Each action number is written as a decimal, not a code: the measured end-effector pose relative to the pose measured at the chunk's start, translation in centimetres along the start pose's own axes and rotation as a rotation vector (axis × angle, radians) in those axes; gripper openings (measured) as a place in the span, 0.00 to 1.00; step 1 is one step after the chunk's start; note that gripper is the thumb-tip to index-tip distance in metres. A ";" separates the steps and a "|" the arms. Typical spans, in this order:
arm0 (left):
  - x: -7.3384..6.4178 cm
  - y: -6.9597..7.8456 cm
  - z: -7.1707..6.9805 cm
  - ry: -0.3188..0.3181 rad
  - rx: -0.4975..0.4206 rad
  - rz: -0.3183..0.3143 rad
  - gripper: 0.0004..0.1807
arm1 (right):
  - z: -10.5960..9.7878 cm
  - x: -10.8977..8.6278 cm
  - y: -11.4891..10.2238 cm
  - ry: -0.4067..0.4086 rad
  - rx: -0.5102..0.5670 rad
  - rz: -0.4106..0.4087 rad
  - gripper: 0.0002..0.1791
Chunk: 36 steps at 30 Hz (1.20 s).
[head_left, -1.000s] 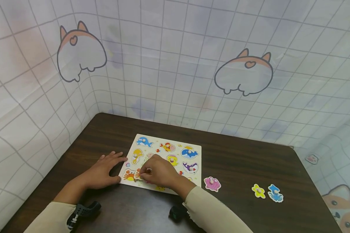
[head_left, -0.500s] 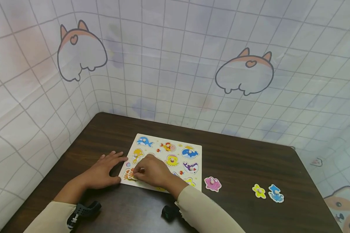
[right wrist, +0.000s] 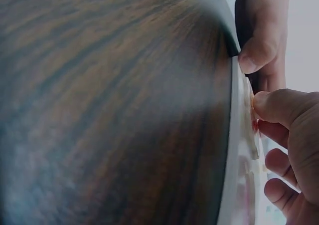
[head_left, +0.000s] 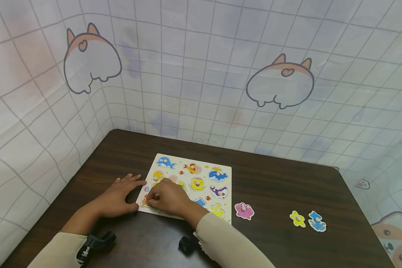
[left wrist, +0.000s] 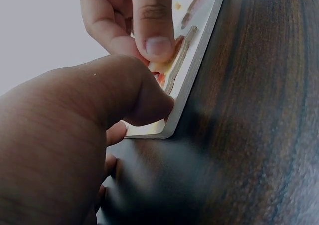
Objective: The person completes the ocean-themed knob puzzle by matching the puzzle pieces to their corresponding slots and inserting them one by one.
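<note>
The wooden peg puzzle board (head_left: 229, 201) with sea animals lies on the table. At its near left corner my right hand (head_left: 171, 197) pinches an orange crab puzzle piece (head_left: 144, 201) between thumb and finger. In the left wrist view the piece (left wrist: 180, 60) lies on the board, close to its edge; whether it sits flush I cannot tell. My left hand (head_left: 117, 197) is spread on the table, its thumb (left wrist: 152, 103) touching that same corner. Knobbed dolphin (head_left: 165, 162), octopus (head_left: 197, 184) and whale (head_left: 217, 175) pieces sit in the board. My right hand hides part of the board.
A pink shell piece (head_left: 244, 211) lies just right of the board. Farther right are a yellow starfish piece (head_left: 297, 219) and a blue piece with tentacles (head_left: 317, 221). A patterned cloth (head_left: 201, 74) hangs behind the dark table (head_left: 271, 186).
My right hand has moved left with the crab piece, which has come over the crab picture in the board's near left corner. My left hand has stayed in place.
</note>
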<state>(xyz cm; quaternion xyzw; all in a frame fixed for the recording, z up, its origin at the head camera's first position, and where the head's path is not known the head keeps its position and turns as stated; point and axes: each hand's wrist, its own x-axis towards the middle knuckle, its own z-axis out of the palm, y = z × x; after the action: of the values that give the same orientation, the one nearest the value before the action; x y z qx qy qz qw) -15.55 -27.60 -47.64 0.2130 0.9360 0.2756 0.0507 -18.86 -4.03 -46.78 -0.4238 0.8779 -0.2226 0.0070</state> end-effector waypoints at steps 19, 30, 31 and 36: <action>0.0 0.2 -0.1 -0.006 0.000 -0.014 0.40 | -0.2 -0.5 0.4 -0.034 -0.026 0.012 0.06; 0.2 0.7 -0.4 -0.013 0.011 -0.038 0.40 | -3.0 -4.0 2.1 -0.050 0.000 0.088 0.07; 0.2 0.7 -0.4 -0.015 0.015 -0.040 0.40 | -3.3 -4.4 2.2 -0.053 -0.003 0.095 0.07; 0.1 0.7 -0.3 -0.018 0.017 -0.050 0.41 | -4.3 -5.9 3.0 -0.059 -0.012 0.127 0.09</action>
<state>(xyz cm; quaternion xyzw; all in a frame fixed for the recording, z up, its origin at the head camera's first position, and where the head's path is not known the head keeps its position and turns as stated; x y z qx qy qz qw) -15.49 -27.16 -47.06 0.1924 0.9428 0.2645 0.0643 -18.16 3.67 -45.18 -0.3736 0.9039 -0.2037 0.0447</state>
